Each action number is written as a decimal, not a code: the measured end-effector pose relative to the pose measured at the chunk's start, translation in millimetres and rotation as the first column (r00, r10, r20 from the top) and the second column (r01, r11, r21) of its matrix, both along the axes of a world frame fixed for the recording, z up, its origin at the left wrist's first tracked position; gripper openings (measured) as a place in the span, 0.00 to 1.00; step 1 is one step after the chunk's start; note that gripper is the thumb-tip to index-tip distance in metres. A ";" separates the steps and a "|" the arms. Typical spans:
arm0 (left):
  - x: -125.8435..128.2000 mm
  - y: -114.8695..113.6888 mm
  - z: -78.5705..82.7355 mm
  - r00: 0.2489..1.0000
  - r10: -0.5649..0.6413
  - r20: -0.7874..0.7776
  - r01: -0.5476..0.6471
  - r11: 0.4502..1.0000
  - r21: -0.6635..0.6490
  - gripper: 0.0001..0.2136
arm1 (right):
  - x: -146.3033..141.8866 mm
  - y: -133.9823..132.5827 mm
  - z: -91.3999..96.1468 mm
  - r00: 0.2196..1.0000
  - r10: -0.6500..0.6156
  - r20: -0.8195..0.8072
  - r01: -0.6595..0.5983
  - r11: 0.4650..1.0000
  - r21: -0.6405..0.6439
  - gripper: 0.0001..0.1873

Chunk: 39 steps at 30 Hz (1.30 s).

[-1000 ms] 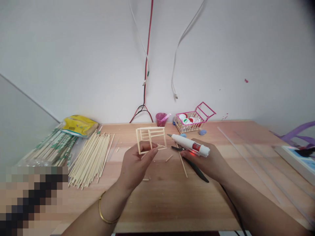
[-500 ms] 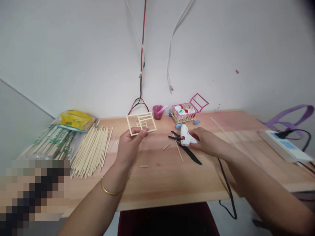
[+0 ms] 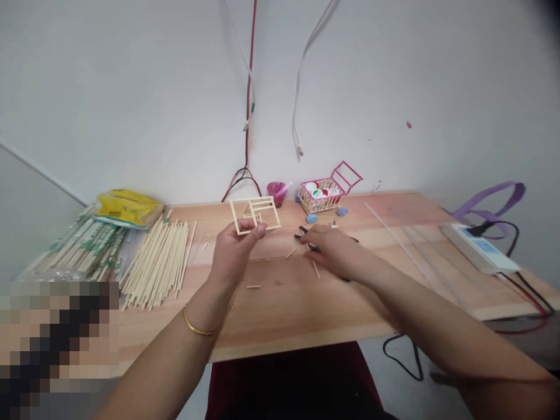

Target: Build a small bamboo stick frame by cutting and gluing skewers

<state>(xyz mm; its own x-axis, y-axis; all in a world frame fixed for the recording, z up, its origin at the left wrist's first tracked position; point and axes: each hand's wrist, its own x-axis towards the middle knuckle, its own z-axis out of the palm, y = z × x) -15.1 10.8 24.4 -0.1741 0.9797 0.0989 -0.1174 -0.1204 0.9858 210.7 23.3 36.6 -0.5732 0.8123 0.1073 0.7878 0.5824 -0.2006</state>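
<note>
A small frame glued from wooden sticks (image 3: 277, 214) stands tilted in my left hand (image 3: 238, 248), pinched at its lower edge between thumb and fingers. Thinner crosspieces fill part of its inside. My right hand (image 3: 330, 248) is low over the table, thumb and forefinger apart, around a thin wooden stick (image 3: 316, 269) and a black-handled tool (image 3: 303, 230), perhaps pliers. Most of that tool is hidden under the hand. Behind the fingers only the tip of the white glue gun (image 3: 335, 223) shows. Short stick offcuts (image 3: 254, 286) lie between my hands.
Loose wooden sticks (image 3: 157, 262) are heaped at left, beside wrapped stick packs (image 3: 91, 242) and a yellow packet (image 3: 126, 207). Along the back are a pink cup (image 3: 276, 191) and a small stick-built cart (image 3: 321, 201) holding round-lidded pots. A power strip (image 3: 479, 251) sits at right.
My right hand has let go of the glue gun and moved left over the black tool and stick. My left hand still holds the frame. The view has shifted slightly.
</note>
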 end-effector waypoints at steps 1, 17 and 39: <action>0.0 -0.5 0.0 1.000 -0.004 -0.012 0.004 1.000 -0.002 0.13 | -12.4 4.8 -2.9 0.998 0.028 0.056 -0.027 0.999 -0.024 0.12; 5.7 -8.6 -1.4 0.984 -0.086 -0.159 0.078 0.995 -0.059 0.11 | -9.2 23.7 -0.1 0.876 0.089 -0.473 0.073 0.947 0.312 0.06; 16.1 -20.3 -3.7 0.912 -0.164 -0.376 0.190 0.981 0.035 0.07 | -27.2 -1.0 -2.0 0.892 0.220 -0.395 0.000 0.873 0.488 0.03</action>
